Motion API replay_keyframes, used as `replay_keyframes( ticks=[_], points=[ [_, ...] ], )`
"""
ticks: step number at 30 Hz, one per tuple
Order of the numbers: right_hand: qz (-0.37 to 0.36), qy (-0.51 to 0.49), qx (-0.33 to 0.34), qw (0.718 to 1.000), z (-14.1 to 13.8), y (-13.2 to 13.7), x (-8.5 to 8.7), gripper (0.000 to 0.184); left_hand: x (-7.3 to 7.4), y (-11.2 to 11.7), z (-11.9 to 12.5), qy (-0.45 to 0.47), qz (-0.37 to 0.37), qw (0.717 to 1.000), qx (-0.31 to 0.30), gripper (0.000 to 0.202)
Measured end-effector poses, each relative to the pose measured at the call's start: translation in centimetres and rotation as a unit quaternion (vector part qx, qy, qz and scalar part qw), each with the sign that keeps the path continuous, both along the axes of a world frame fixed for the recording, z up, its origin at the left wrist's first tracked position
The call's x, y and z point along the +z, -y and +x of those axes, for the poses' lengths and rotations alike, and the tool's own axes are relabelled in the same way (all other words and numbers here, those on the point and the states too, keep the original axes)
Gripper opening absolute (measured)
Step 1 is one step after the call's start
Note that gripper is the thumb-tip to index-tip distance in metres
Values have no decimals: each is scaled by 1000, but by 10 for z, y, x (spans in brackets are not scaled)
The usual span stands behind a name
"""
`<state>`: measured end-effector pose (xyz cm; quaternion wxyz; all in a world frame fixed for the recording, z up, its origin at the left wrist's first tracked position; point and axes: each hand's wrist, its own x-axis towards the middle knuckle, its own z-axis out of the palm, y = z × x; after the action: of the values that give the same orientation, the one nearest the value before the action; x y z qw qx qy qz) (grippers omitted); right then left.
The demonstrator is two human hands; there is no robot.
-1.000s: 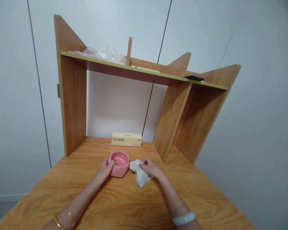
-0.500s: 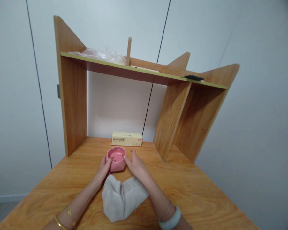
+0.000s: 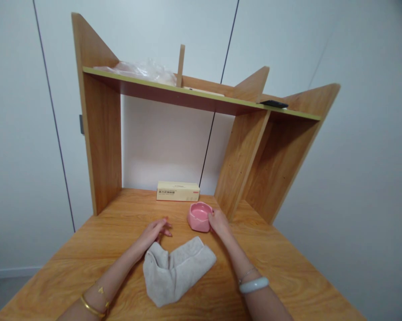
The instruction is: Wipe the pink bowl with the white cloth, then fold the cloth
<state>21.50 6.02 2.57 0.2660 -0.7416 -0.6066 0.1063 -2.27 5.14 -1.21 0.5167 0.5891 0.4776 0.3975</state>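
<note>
A pink faceted ashtray (image 3: 198, 223) with notches in its rim is at the right of the desk's middle. My right hand (image 3: 219, 223) grips its right side, thumb on the rim. Whether its base touches the desk I cannot tell. My left hand (image 3: 157, 231) is apart from it to the left, fingers loosely spread and holding nothing. Close in front of that hand lies a crumpled, folded grey cloth (image 3: 177, 272), bent into a V.
A long cream box (image 3: 178, 191) with printed lettering stands at the back of the wooden desk (image 3: 281, 276). Upright side panels and a shelf (image 3: 174, 91) surround this area. On the shelf lie a clear plastic bag (image 3: 141, 71) and a flat black object (image 3: 273, 104).
The ashtray has moved right, carried by my right hand. My left hand has let go of it and opened. The grey cloth stays in place.
</note>
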Motion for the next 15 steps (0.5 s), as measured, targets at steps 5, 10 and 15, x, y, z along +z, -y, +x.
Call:
replay_keyframes(
  ticks=[5, 10, 15],
  points=[
    [-35, 16, -42, 998, 31, 1, -4, 33, -1, 0, 2, 6, 7, 999, -49, 49],
    [-4, 52, -83, 995, 21, 17, 2, 36, 3, 5, -6, 10, -1, 997, -74, 44],
    [-19, 65, 21, 997, 3, 48, -1, 31, 21, 14, -27, 36, -33, 970, -236, 42]
  ],
)
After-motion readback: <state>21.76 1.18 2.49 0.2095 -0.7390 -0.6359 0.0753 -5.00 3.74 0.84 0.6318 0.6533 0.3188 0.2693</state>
